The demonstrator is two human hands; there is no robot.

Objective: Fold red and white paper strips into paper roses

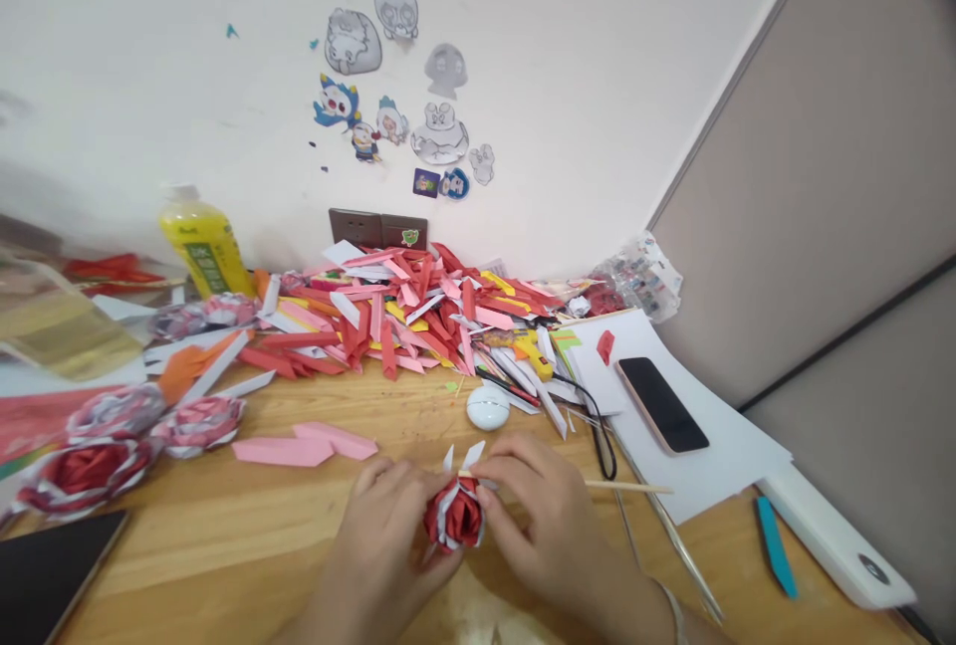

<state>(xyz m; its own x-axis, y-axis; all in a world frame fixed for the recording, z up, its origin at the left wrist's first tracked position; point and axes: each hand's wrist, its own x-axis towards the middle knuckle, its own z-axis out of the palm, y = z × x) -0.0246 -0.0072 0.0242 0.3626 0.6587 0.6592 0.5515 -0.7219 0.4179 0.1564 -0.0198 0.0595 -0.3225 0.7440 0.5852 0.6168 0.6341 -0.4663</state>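
A red paper rose (457, 516) edged in white is held low at the center, its bloom facing me. My left hand (388, 531) is closed around its left side. From the right, my right hand (542, 506) pinches the rose's upper right edge with thumb and fingers. White paper tips (473, 455) stick up above the bloom. A thin wooden stick (631, 487) shows right of my right hand; whether it joins the rose is hidden. Two folded pink paper strips (291, 450) lie beyond my left hand, and a white rounded case (488, 408) beyond the rose.
Folded paper strips (388, 312) are heaped against the wall. Finished paper roses (86, 476) and a dark tablet (52, 565) lie left, a yellow drink bottle (205, 247) behind. Rightward are a yellow glue gun (534, 354), a phone (661, 404) on white paper and a teal cutter (777, 545).
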